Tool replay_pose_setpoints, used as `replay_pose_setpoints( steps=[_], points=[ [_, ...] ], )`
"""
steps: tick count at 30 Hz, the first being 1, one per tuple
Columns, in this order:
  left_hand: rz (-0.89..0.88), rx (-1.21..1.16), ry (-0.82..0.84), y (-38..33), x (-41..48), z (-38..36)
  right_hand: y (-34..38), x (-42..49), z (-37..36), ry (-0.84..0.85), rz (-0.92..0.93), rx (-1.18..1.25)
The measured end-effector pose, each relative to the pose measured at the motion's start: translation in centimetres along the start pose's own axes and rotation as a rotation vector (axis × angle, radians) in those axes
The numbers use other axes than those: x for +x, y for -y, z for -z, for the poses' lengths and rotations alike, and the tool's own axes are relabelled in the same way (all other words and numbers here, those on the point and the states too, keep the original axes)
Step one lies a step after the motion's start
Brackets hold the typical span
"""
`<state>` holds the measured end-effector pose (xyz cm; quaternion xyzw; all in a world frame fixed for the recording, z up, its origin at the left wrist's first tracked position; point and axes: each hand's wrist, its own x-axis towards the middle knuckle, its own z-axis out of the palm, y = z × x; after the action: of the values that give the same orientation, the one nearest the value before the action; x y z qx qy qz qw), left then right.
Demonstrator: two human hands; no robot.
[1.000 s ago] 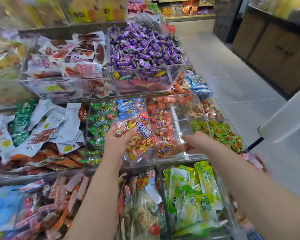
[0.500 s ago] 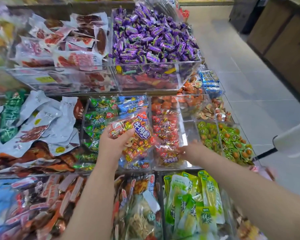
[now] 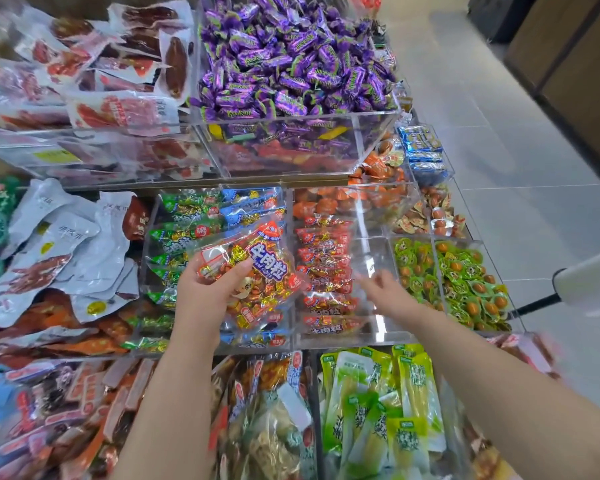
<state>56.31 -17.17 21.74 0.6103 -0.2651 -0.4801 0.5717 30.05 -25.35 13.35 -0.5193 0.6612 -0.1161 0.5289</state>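
Note:
My left hand (image 3: 205, 292) grips a clear bag of red and gold wrapped beef cubes (image 3: 257, 271) with a blue label, held tilted above the middle tier of a snack display. Its thumb lies across the front of the bag. My right hand (image 3: 388, 292) hovers, blurred, over a clear acrylic bin (image 3: 371, 258) that holds several matching red bags (image 3: 323, 258); its fingers look spread and hold nothing. To the left of the held bag, another bin holds green and blue bags (image 3: 194, 216).
A bin of purple wrapped candies (image 3: 291, 57) stands on the top tier, with sealed meat packs (image 3: 94, 74) to its left. Green pouches (image 3: 388, 410) fill the lower front bin. Small green and orange packets (image 3: 454, 278) lie at right. Tiled floor (image 3: 499, 133) runs along the right; a white object (image 3: 589, 278) juts in.
The view has dropped and moved closer to the display. My left hand keeps hold of the bag. My right hand has lifted and spread over the bin of red bags.

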Motion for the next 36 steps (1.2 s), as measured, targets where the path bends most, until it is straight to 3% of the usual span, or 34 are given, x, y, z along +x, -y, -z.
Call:
replay_pose_setpoints(
  steps=[3,6,11,16,22,23,25,27,29,32,36],
  points=[
    [0.000,-0.020,-0.013,0.0,0.0,-0.1,0.2,2.0,-0.2,-0.043,-0.321,0.503],
    [0.007,-0.019,-0.022,-0.2,0.3,-0.3,0.8,4.2,-1.9,-0.027,-0.429,0.800],
    [-0.009,-0.020,-0.038,-0.4,1.2,-0.1,2.8,8.3,-2.4,-0.153,-0.270,0.686],
    [-0.025,-0.046,-0.045,-0.7,2.0,0.1,3.8,9.7,-3.4,0.017,-0.136,0.752],
    [0.009,-0.083,0.025,-0.7,2.7,-1.8,3.5,8.7,-1.1,0.131,-0.115,0.672],
    [0.024,-0.101,0.033,-0.6,2.6,-2.2,3.6,8.4,-0.6,0.067,-0.104,0.579],
    [0.074,-0.152,0.050,-0.3,2.5,-2.9,4.0,7.4,0.8,-0.223,-0.022,0.369],
    [0.116,-0.151,0.067,0.0,2.2,-3.7,5.1,4.6,2.1,-0.379,0.166,0.346],
    [0.107,-0.109,0.087,0.4,1.8,-4.4,6.8,0.6,2.6,-0.188,0.351,0.344],
    [0.111,-0.083,0.085,0.7,1.2,-5.7,8.4,-4.1,1.7,0.151,0.449,0.176],
    [0.089,0.003,0.086,0.7,0.4,-6.7,8.0,-6.1,1.8,0.127,0.391,0.094]
  ],
)
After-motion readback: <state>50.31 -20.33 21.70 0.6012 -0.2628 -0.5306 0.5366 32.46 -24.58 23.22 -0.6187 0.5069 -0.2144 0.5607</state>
